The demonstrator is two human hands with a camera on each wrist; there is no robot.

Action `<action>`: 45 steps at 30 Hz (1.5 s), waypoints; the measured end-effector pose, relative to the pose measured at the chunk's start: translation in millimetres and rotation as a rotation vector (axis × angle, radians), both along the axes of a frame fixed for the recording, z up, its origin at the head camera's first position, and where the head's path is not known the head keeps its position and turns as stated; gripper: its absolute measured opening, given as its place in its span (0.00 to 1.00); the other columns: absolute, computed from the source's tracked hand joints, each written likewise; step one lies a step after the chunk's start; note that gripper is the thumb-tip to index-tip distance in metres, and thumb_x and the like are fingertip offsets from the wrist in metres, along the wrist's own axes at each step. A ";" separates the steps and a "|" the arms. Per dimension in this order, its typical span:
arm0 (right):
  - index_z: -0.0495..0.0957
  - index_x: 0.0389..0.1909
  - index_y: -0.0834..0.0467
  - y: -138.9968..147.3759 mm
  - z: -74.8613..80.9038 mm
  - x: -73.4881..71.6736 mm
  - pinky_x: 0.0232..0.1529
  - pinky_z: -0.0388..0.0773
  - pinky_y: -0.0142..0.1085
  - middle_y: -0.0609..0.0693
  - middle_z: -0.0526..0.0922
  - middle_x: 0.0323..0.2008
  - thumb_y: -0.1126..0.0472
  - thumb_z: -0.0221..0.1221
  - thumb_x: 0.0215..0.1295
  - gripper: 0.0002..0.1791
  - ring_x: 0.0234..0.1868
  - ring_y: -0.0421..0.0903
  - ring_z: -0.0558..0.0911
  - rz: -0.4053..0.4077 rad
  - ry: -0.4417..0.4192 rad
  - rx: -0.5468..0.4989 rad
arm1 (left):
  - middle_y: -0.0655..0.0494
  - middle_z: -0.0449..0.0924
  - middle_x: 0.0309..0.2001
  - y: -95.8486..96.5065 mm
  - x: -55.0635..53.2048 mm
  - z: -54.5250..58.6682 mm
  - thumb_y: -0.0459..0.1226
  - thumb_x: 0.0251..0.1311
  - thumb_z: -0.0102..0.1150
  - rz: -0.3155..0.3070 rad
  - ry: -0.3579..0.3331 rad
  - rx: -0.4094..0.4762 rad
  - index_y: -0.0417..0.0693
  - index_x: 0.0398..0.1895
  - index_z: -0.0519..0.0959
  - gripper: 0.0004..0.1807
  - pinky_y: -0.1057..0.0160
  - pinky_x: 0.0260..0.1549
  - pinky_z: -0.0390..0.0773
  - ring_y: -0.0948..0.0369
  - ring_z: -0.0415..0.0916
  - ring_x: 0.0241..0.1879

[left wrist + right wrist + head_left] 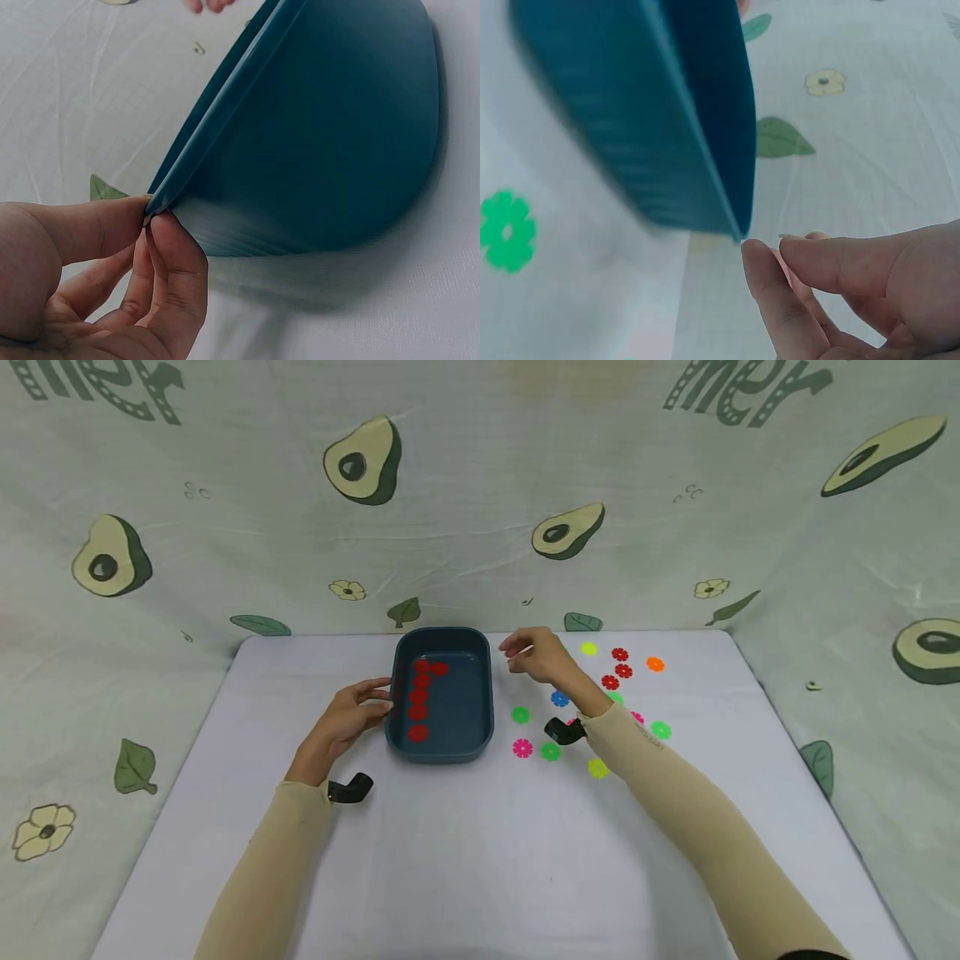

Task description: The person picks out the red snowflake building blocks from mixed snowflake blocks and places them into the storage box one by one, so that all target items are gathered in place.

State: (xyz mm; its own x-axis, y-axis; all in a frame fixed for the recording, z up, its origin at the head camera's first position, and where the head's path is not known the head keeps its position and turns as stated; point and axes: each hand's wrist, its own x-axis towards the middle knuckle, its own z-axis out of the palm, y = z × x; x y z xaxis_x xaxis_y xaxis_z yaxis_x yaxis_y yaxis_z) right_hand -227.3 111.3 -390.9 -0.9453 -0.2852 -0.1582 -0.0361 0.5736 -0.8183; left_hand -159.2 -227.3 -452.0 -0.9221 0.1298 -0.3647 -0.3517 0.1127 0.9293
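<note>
A dark blue rectangular tub [468, 710] stands on the white table with several red flower-shaped pieces [417, 712] along its left side. My left hand [347, 718] pinches the tub's left rim between thumb and fingers, as the left wrist view shows up close. Just beyond the tub's right rim, my right hand [542, 656] hovers with bent fingers. In the right wrist view a narrow gap parts its thumb [832, 262] from the index finger [769, 289], and nothing shows between them.
Right of the tub lie scattered flower-shaped pieces: green [521, 715], pink [522, 748], blue [559, 698], yellow [598, 768], orange [656, 664] and red [623, 671]. My right forearm [675, 793] covers part of them. An avocado-print cloth [465, 485] hangs behind the table.
</note>
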 end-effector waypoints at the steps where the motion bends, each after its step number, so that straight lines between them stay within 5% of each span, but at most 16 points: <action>1: 0.83 0.58 0.68 4.6 -0.9 1.2 0.56 0.85 0.47 0.64 0.83 0.53 0.75 0.62 0.71 0.16 0.52 0.59 0.86 -0.003 0.000 0.000 | 0.48 0.70 0.58 -0.5 0.0 0.0 0.26 0.75 0.56 -0.001 0.001 -0.001 0.39 0.81 0.62 0.33 0.68 0.46 0.81 0.68 0.78 0.42; 10: 0.80 0.61 0.70 44.6 -16.7 5.0 0.59 0.83 0.53 0.67 0.81 0.57 0.72 0.61 0.74 0.17 0.55 0.62 0.85 -0.051 -0.051 -0.009 | 0.48 0.69 0.59 -3.3 -0.3 0.0 0.26 0.75 0.57 0.003 -0.004 -0.007 0.40 0.81 0.62 0.33 0.67 0.47 0.81 0.68 0.78 0.43; 25: 0.77 0.65 0.70 88.1 -52.3 8.1 0.60 0.82 0.45 0.68 0.80 0.59 0.70 0.61 0.75 0.20 0.58 0.62 0.82 -0.188 -0.110 0.000 | 0.49 0.70 0.57 -2.3 1.9 1.0 0.25 0.75 0.56 0.006 -0.009 0.005 0.38 0.81 0.61 0.33 0.68 0.47 0.81 0.69 0.79 0.42; 37: 0.80 0.62 0.68 101.6 -77.5 4.1 0.59 0.80 0.47 0.67 0.81 0.57 0.69 0.63 0.72 0.19 0.54 0.61 0.81 -0.239 -0.091 0.051 | 0.48 0.70 0.57 0.1 0.6 -1.5 0.25 0.75 0.56 0.009 -0.013 0.019 0.37 0.81 0.62 0.33 0.70 0.44 0.81 0.68 0.78 0.42; 45: 0.81 0.59 0.70 94.4 -78.6 0.3 0.50 0.79 0.38 0.65 0.81 0.50 0.67 0.67 0.70 0.19 0.49 0.57 0.78 -0.262 -0.083 0.066 | 0.48 0.70 0.57 -0.1 0.5 -1.5 0.25 0.75 0.56 0.008 -0.012 0.016 0.38 0.81 0.62 0.33 0.69 0.44 0.81 0.68 0.78 0.42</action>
